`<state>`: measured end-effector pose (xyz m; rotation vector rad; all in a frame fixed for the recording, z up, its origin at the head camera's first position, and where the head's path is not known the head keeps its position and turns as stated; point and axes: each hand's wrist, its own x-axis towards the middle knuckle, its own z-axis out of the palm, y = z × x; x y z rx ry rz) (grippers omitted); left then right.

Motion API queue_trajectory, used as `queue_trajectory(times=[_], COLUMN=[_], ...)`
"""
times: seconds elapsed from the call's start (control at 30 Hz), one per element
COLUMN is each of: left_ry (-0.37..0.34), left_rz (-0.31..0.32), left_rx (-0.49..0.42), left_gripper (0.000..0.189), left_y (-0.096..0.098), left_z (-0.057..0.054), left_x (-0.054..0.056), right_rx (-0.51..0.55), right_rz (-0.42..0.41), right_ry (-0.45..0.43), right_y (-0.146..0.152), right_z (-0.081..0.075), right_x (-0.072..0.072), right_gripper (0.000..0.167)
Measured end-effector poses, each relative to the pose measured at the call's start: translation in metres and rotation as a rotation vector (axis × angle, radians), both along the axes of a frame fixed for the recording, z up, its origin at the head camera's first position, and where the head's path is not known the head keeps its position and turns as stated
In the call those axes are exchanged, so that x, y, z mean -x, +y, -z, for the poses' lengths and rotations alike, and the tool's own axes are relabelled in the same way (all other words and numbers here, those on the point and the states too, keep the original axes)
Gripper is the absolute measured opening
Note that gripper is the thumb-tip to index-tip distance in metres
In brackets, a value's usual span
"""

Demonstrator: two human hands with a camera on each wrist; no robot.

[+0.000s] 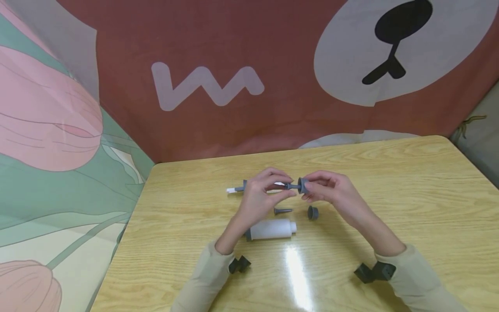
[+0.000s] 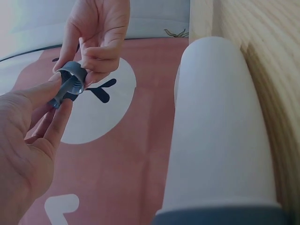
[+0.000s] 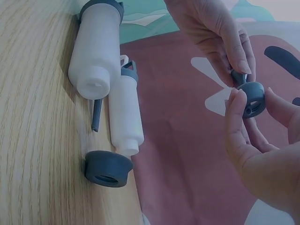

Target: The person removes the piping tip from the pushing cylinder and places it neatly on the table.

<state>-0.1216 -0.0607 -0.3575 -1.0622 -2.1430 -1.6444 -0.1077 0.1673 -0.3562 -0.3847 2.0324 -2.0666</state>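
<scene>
Above the table my left hand [image 1: 262, 193] pinches a small grey nozzle [image 2: 62, 95] between thumb and fingers. My right hand [image 1: 331, 187] grips a grey threaded ring cap [image 3: 255, 92] by its outside. The nozzle's narrow end reaches into the cap's opening; how far is hard to tell. Below the hands lie a second grey nozzle [image 1: 283, 211] and a second grey cap [image 1: 313, 212]. Nearer me, a large white bottle [image 1: 272, 229] lies on its side. A slimmer white bottle [image 3: 125, 115] lies farther back, partly behind my left hand in the head view.
All this is on a wood-grain table [image 1: 409, 195]. A printed cloth [image 1: 234, 125] hangs along its back edge, and another patterned cloth [image 1: 58, 195] covers the left side. Dark wrist cameras [image 1: 376, 272] sit on both sleeves.
</scene>
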Motion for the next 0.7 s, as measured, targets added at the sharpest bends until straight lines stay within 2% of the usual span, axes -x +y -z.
queue_trajectory(times=[0.27, 0.7], left_ry=[-0.002, 0.061], left_rz=[0.003, -0.082], left_rx=[-0.051, -0.013], left_gripper=[0.022, 0.021], left_y=[-0.0017, -0.0072], left_z=[0.0007, 0.0000], left_x=[0.0013, 0.0044], right_rx=[0.016, 0.024], right_rz=[-0.011, -0.030], right_ry=[0.006, 0.024], right_y=[0.0037, 0.0098], right_z=[-0.0035, -0.0061], right_x=[-0.0005, -0.0004], right_gripper=[0.023, 0.018])
